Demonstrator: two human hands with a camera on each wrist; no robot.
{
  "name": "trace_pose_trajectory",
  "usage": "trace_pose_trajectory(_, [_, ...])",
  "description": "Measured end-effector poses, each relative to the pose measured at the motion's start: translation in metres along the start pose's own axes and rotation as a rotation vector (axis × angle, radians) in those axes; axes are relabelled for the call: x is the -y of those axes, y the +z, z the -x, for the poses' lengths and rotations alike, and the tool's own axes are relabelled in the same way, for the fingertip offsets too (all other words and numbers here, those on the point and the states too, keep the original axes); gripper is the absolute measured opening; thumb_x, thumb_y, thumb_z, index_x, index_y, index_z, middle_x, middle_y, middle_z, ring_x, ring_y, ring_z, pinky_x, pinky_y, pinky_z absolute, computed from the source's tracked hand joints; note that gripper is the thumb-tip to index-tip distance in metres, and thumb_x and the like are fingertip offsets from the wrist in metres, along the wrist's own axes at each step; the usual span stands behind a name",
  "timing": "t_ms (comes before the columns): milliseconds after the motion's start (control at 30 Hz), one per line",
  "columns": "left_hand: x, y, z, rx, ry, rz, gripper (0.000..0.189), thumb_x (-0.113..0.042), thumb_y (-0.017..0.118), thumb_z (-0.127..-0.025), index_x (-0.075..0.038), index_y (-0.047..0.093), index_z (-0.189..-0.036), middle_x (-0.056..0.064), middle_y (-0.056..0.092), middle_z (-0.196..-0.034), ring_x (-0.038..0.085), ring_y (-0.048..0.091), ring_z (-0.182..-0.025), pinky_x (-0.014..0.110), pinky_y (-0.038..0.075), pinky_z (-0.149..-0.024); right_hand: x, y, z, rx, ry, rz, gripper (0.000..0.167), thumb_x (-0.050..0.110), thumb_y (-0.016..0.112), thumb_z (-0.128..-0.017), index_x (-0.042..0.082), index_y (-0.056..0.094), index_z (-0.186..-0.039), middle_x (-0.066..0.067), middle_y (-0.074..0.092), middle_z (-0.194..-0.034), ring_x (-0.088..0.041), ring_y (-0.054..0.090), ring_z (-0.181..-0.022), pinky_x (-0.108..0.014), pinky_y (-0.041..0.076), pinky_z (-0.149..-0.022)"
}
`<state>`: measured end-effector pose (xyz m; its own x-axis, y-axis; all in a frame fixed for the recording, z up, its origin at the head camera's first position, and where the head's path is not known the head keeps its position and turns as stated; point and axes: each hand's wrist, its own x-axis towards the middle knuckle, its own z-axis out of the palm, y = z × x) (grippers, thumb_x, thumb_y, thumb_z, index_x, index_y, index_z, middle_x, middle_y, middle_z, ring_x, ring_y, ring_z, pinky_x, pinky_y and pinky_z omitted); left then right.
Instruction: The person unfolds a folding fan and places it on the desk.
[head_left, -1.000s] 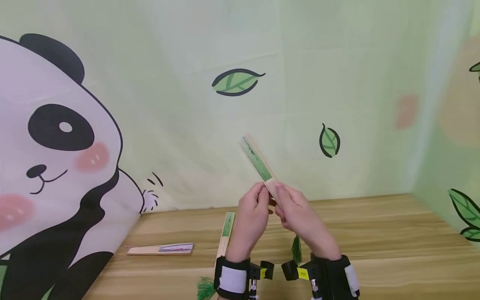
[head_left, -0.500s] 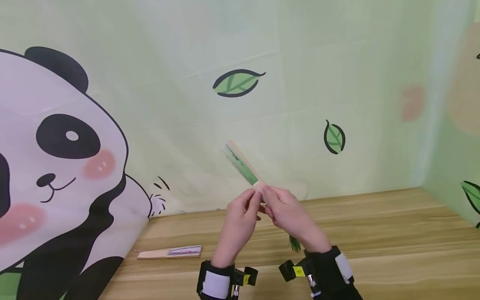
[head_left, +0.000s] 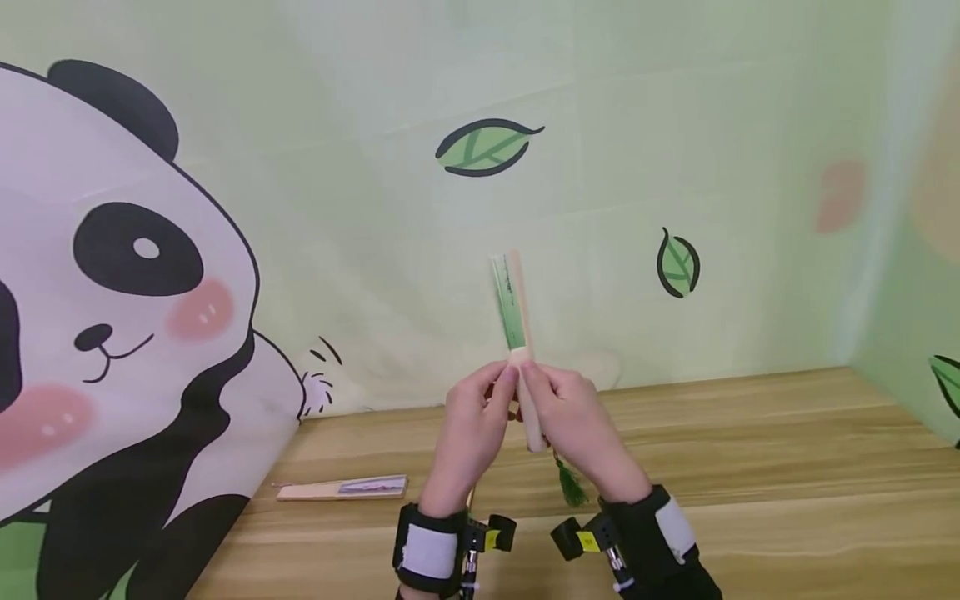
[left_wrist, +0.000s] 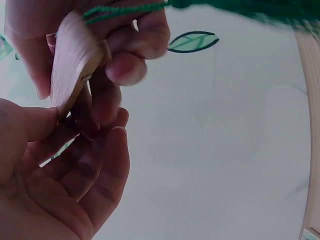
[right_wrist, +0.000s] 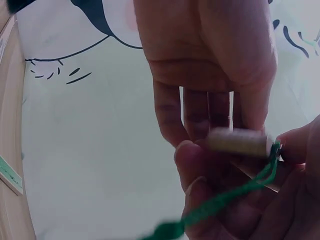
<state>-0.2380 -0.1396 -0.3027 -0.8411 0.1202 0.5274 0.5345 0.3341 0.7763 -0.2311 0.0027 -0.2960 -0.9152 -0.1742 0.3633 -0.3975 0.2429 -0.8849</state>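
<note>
A folding fan (head_left: 511, 304) with a green painted leaf and pale wooden ribs is held up almost upright, mostly folded, its leaf end at the top. My left hand (head_left: 476, 421) pinches it from the left, thumb on the near face just below the leaf. From the other side my right hand (head_left: 581, 417) grips the same ribs, its thumb beside the left one. The rib end pokes out below both hands. From that wooden end (left_wrist: 75, 65) runs a green cord, and its tassel (head_left: 572, 483) dangles under the right hand. Fingers behind the ribs are partly hidden in the head view.
On the wooden table (head_left: 750, 467), a folded fan (head_left: 341, 488) with a purple-toned leaf lies to the left. Another green fan (right_wrist: 11, 175) shows at the left edge of the right wrist view. A panda-printed cloth backdrop (head_left: 375, 250) stands behind.
The held fan has swung from a leftward lean to nearly upright. Its lower rib end now shows between my hands, and the tassel hangs in fuller view.
</note>
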Motion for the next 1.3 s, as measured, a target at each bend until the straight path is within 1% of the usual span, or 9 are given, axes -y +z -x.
trace_pose_trajectory(67, [-0.003,0.000,0.000,-0.004,0.006,0.005,0.028,-0.016,0.052,-0.111,0.002,0.073,-0.119,0.015,0.073,-0.099,0.023,0.069,-0.087,0.036,0.062,-0.072,0.001,-0.001,0.001,-0.030,-0.022,0.027,0.047,0.036,0.044,-0.113,0.004,0.077,-0.104,-0.008,0.076,-0.086,-0.018,0.069,-0.072,-0.034,0.054,-0.067])
trace_pose_trajectory(167, [-0.006,0.001,-0.001,-0.016,0.028,-0.009,0.029,-0.016,0.052,-0.111,0.002,0.073,-0.119,0.015,0.074,-0.101,0.022,0.069,-0.087,0.032,0.061,-0.071,0.003,-0.002,0.002,-0.071,-0.042,0.053,0.048,0.034,0.044,-0.113,0.004,0.076,-0.093,-0.008,0.077,-0.088,-0.019,0.067,-0.072,-0.034,0.051,-0.067])
trace_pose_trajectory(267, [-0.008,0.002,0.000,-0.020,0.044,-0.023,0.028,-0.016,0.052,-0.111,0.002,0.073,-0.119,0.015,0.074,-0.100,0.020,0.067,-0.083,0.029,0.059,-0.069,0.005,-0.001,0.004,-0.098,-0.032,0.053,0.050,0.033,0.044,-0.113,0.005,0.066,-0.077,-0.005,0.070,-0.074,-0.018,0.057,-0.061,-0.030,0.044,-0.059])
trace_pose_trajectory(367, [-0.008,0.003,0.000,-0.017,0.047,-0.033,0.028,-0.015,0.052,-0.111,0.002,0.073,-0.119,0.014,0.073,-0.097,0.018,0.064,-0.078,0.027,0.056,-0.065,0.005,0.000,0.006,-0.107,-0.013,0.034,0.050,0.031,0.044,-0.113,0.006,0.059,-0.072,-0.002,0.055,-0.063,-0.017,0.047,-0.054,-0.027,0.037,-0.053])
trace_pose_trajectory(433, [-0.008,0.004,0.001,-0.014,0.045,-0.035,0.027,-0.015,0.052,-0.110,0.001,0.073,-0.119,0.014,0.072,-0.094,0.019,0.063,-0.076,0.026,0.054,-0.063,0.005,0.000,0.007,-0.110,-0.004,0.011,0.049,0.030,0.044,-0.113,0.004,0.061,-0.074,-0.003,0.051,-0.061,-0.017,0.048,-0.052,-0.027,0.039,-0.051])
trace_pose_trajectory(667, [-0.010,0.009,0.002,0.005,0.048,-0.025,0.026,-0.014,0.054,-0.110,0.000,0.071,-0.124,0.014,0.073,-0.105,0.026,0.069,-0.083,0.029,0.057,-0.066,0.007,-0.006,0.008,-0.127,0.033,-0.047,0.049,0.032,0.044,-0.113,0.000,0.072,-0.088,-0.014,0.067,-0.073,-0.026,0.065,-0.056,-0.035,0.055,-0.054])
trace_pose_trajectory(833, [-0.010,0.013,0.002,-0.012,0.046,0.000,0.025,-0.013,0.056,-0.108,-0.002,0.070,-0.125,0.013,0.073,-0.108,0.022,0.070,-0.084,0.030,0.057,-0.067,0.009,-0.009,0.008,-0.128,0.046,-0.071,0.047,0.031,0.044,-0.113,0.000,0.074,-0.095,-0.013,0.070,-0.078,-0.028,0.066,-0.058,-0.035,0.055,-0.054])
trace_pose_trajectory(1067, [-0.008,0.014,0.002,-0.020,0.021,0.092,0.025,-0.014,0.058,-0.108,0.001,0.069,-0.124,0.015,0.072,-0.099,0.023,0.068,-0.082,0.028,0.054,-0.063,0.009,-0.009,0.008,-0.148,0.070,-0.091,0.047,0.031,0.044,-0.113,-0.001,0.075,-0.098,-0.014,0.070,-0.078,-0.028,0.066,-0.057,-0.034,0.053,-0.053])
trace_pose_trajectory(1300, [-0.008,0.017,0.001,-0.003,-0.013,0.107,0.025,-0.015,0.059,-0.107,0.001,0.069,-0.123,0.014,0.070,-0.096,0.025,0.067,-0.081,0.032,0.057,-0.070,0.009,-0.013,0.008,-0.156,0.091,-0.100,0.046,0.030,0.043,-0.113,-0.002,0.075,-0.104,-0.013,0.069,-0.076,-0.025,0.065,-0.055,-0.036,0.053,-0.053])
